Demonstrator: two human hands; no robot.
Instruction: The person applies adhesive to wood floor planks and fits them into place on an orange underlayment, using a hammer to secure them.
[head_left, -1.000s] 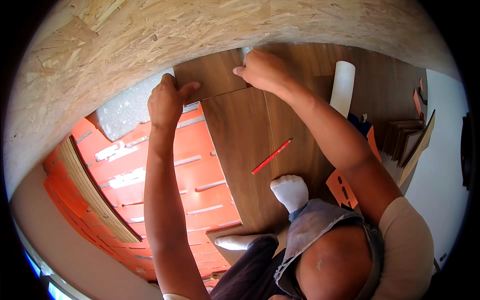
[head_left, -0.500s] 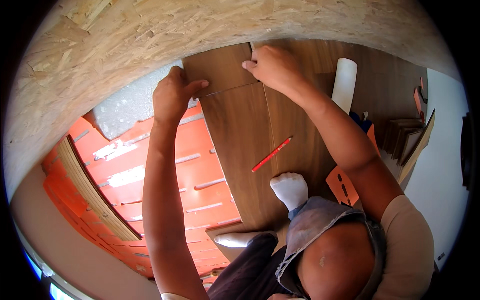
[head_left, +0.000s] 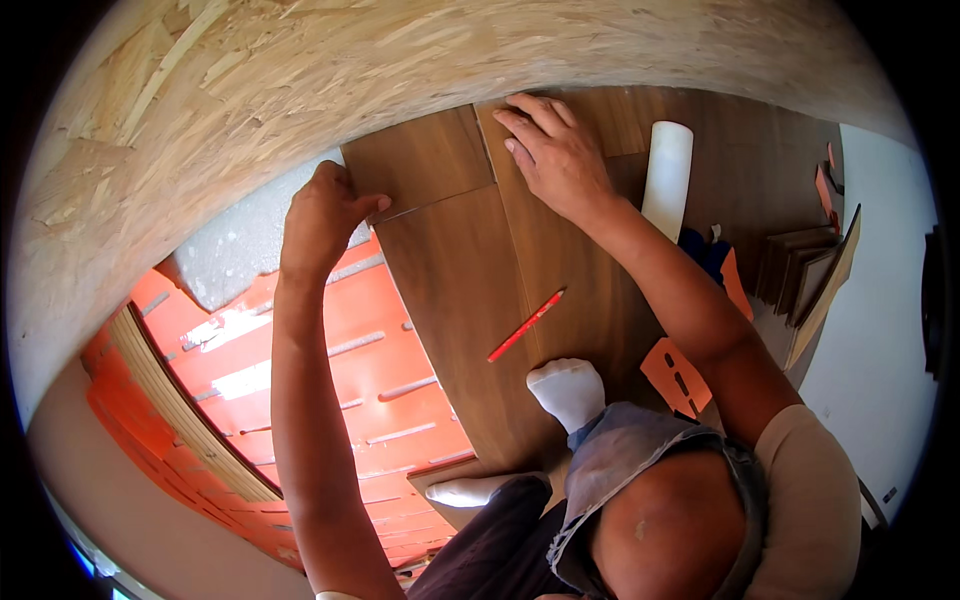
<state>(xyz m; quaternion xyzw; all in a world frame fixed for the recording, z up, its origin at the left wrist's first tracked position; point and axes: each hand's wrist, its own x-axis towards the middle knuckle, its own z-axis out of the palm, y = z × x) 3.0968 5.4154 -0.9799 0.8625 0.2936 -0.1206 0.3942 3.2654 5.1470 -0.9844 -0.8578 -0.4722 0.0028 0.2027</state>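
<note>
A short brown floorboard piece (head_left: 420, 158) lies against the chipboard wall, at the end of a longer floorboard (head_left: 455, 285). My left hand (head_left: 325, 220) grips its left end, the thumb on top and the other fingers curled over the edge, partly hidden. A thin dark seam runs along the piece's right side. Just beyond that seam, my right hand (head_left: 555, 160) rests with fingers spread on the neighbouring floorboard (head_left: 565, 255). It holds nothing. A red pencil (head_left: 527, 324) lies slantwise across the joint between the long boards, nearer to me.
The chipboard wall (head_left: 420, 60) curves across the far side. Orange slotted underlay (head_left: 330, 385) covers the floor at left, with a stack of planks (head_left: 190, 405) on it. A white roll (head_left: 668, 175), orange scraps (head_left: 675, 375) and stacked board offcuts (head_left: 800, 265) are at right.
My right hand has come off the short piece's right edge, its fingers going from curled to spread on the neighbouring board. My left hand keeps its grip. The whole view has shifted slightly.
</note>
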